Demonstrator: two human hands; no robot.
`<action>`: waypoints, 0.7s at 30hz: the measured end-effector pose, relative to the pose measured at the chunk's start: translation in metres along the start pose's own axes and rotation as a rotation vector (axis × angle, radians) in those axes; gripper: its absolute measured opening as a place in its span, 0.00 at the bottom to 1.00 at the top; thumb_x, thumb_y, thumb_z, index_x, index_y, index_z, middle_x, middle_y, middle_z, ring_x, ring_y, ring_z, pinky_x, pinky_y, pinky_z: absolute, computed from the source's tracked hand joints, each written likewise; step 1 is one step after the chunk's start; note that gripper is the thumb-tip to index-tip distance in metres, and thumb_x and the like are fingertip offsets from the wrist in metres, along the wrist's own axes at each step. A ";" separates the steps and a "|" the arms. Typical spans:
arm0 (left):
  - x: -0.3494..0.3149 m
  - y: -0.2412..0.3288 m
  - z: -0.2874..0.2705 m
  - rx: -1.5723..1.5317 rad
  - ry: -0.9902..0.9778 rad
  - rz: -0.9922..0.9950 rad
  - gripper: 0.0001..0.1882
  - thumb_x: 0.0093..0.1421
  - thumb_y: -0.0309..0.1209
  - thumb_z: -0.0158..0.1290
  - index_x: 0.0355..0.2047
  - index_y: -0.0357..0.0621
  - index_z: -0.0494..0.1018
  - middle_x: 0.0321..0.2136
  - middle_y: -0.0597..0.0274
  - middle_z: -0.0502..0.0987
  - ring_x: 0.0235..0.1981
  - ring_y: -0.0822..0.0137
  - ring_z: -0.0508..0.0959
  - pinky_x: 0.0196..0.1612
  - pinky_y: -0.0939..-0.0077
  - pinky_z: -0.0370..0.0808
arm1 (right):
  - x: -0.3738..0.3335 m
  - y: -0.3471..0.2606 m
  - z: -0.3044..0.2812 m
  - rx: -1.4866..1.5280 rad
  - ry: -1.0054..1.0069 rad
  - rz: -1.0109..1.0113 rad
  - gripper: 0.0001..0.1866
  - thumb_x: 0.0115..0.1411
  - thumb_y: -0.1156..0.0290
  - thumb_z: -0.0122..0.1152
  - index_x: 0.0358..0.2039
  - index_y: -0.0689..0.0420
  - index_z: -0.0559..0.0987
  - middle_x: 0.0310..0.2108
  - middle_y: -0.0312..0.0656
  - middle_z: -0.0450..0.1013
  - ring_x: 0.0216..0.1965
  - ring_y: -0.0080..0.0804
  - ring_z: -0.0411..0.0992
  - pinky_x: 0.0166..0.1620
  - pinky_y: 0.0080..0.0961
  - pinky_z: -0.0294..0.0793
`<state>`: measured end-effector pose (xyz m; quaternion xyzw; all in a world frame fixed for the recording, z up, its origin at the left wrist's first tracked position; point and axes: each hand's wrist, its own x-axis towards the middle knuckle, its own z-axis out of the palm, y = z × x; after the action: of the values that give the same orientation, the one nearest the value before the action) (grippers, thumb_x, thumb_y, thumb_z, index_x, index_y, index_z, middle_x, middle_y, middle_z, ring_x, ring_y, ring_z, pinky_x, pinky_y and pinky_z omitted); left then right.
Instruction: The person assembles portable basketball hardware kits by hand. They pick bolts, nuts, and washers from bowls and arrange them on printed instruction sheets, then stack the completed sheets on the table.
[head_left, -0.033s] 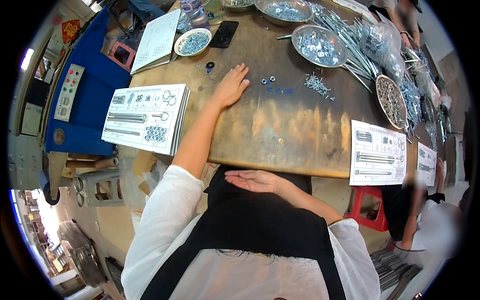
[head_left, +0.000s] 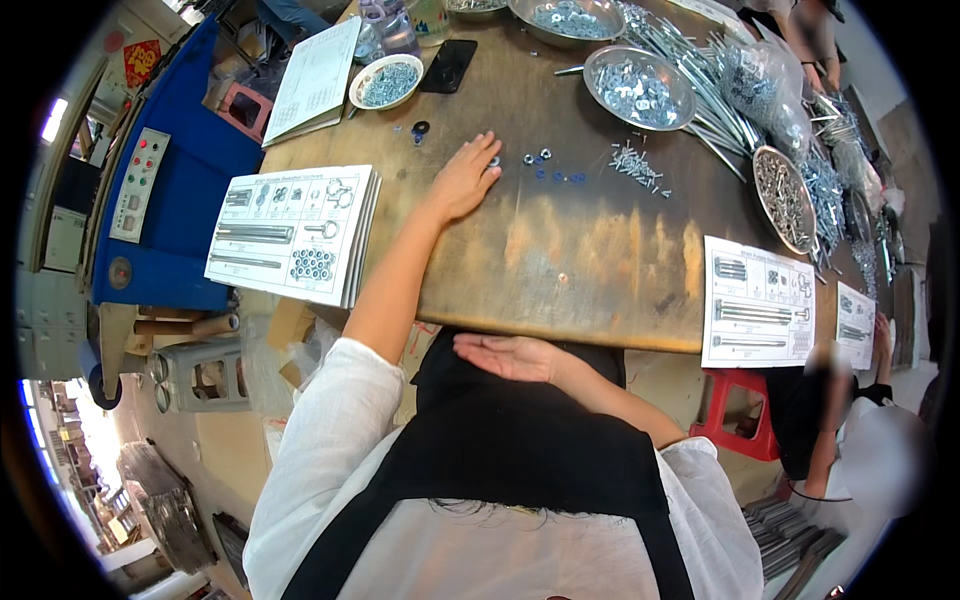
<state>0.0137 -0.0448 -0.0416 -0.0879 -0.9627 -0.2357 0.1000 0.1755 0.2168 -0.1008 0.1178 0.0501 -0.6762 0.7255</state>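
My left hand lies palm down on the worn wooden table, fingers stretched out. A small shiny nut or washer shows by its fingertips; whether the palm covers anything is hidden. Just right of it sit metal nuts and a loose row of small blue rings. A black washer and blue bits lie beyond its left side. Below the table's near edge, over my black apron, my right hand is held palm up, open, with nothing in it.
A pile of small screws is right of the nuts. Metal bowls of hardware and long rods fill the far right. Printed sheets are stacked at left, near a phone. A red stool and co-workers are at right.
My left hand has slid very slightly, and a small shiny piece now shows by its fingertips. The whole view has shifted a little; my right hand stays palm up.
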 end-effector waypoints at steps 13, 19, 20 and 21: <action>-0.179 0.161 -0.012 -0.038 -0.257 0.120 0.36 0.65 0.39 0.52 0.69 0.36 0.56 0.71 0.50 0.54 0.73 0.53 0.51 0.74 0.58 0.50 | -0.006 -0.004 0.000 0.307 0.076 -0.224 0.32 0.74 0.51 0.39 0.69 0.60 0.59 0.69 0.55 0.55 0.70 0.49 0.56 0.70 0.49 0.58; -0.205 0.167 0.015 -0.218 -0.322 0.255 0.32 0.63 0.34 0.52 0.67 0.37 0.60 0.70 0.48 0.57 0.72 0.49 0.54 0.73 0.53 0.50 | -0.010 -0.008 0.011 0.653 -0.084 0.051 0.33 0.75 0.53 0.35 0.71 0.61 0.53 0.73 0.55 0.47 0.73 0.47 0.50 0.73 0.45 0.53; -0.186 0.174 0.002 -0.228 -0.314 0.181 0.32 0.63 0.33 0.52 0.66 0.37 0.61 0.70 0.48 0.58 0.72 0.49 0.55 0.73 0.53 0.50 | -0.005 -0.005 -0.019 0.120 -0.415 -0.129 0.32 0.75 0.55 0.34 0.70 0.66 0.53 0.72 0.57 0.49 0.73 0.48 0.51 0.74 0.45 0.51; -0.170 0.177 -0.005 -0.239 -0.301 0.092 0.31 0.63 0.33 0.51 0.66 0.37 0.62 0.69 0.47 0.59 0.72 0.49 0.56 0.73 0.53 0.50 | -0.006 -0.005 -0.010 0.161 -0.214 -0.161 0.33 0.75 0.56 0.35 0.70 0.67 0.54 0.72 0.58 0.49 0.72 0.49 0.52 0.74 0.46 0.50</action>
<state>0.2164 0.0866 0.0005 -0.1773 -0.9269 -0.3277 -0.0455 0.1708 0.2245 -0.1100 0.0986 -0.0727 -0.7426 0.6584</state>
